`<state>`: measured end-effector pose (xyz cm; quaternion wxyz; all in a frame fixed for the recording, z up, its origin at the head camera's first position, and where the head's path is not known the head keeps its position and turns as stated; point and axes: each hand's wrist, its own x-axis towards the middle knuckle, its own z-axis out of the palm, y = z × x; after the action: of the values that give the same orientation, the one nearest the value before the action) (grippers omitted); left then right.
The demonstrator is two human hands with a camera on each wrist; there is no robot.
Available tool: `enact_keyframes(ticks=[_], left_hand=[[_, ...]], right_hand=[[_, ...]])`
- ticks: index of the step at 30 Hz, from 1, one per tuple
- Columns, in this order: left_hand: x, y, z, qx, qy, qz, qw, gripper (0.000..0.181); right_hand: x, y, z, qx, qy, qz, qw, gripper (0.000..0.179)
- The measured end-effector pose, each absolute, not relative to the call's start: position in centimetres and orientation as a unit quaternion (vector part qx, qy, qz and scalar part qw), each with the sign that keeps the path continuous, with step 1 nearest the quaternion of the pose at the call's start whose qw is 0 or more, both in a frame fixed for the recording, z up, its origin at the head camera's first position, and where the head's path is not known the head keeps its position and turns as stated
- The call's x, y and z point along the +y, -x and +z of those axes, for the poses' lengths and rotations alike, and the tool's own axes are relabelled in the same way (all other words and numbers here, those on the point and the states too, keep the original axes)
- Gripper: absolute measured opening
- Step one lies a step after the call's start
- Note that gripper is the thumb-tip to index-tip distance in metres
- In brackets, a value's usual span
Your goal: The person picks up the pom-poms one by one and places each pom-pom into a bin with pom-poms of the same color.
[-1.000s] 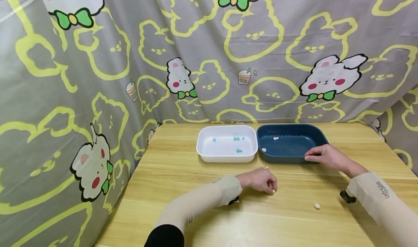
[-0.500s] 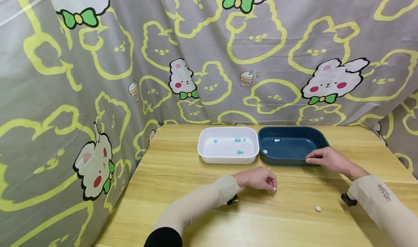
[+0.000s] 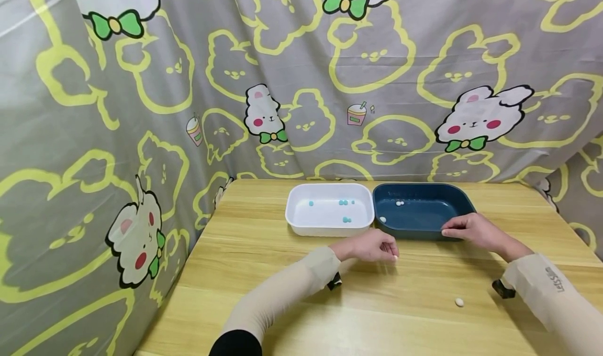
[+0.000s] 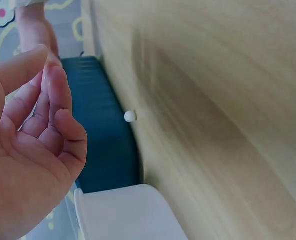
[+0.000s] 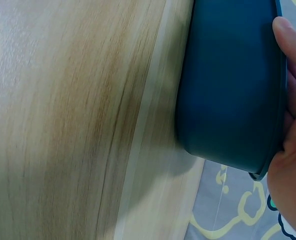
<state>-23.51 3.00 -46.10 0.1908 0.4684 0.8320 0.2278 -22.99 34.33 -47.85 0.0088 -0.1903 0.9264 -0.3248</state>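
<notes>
My left hand (image 3: 373,245) is over the table just in front of the two trays. A small white ball (image 3: 395,258) is pinched at its fingertips; in the left wrist view the fingers mostly hide it. My right hand (image 3: 475,231) grips the near right rim of a dark blue tray (image 3: 426,233), thumb on the outside in the right wrist view. Inside that tray lie white balls (image 3: 400,203). Another white ball (image 4: 130,116) is on the table close to the blue tray's wall. Farther forward, a whitish oval ball (image 3: 459,302) lies alone on the wood.
A white tray (image 3: 330,231) stands left of the blue one, their sides close together, with several light-blue balls (image 3: 343,202) in it. The wooden table (image 3: 249,230) meets a patterned curtain (image 3: 301,152) at the back and left.
My left hand, with the white ball, has risen from the table and moved toward the trays. My right hand keeps its hold on the blue tray, which has not moved.
</notes>
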Motion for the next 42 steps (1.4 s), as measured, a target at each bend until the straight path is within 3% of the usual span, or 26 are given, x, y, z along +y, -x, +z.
enact_keyframes(ticks=[42], left_hand=[[3.5, 24.7, -43.6, 0.835, -0.401, 0.333, 0.176, 0.008]], right_hand=[[34.4, 22.9, -47.7, 0.926, 0.187, -0.327, 0.015, 0.02]])
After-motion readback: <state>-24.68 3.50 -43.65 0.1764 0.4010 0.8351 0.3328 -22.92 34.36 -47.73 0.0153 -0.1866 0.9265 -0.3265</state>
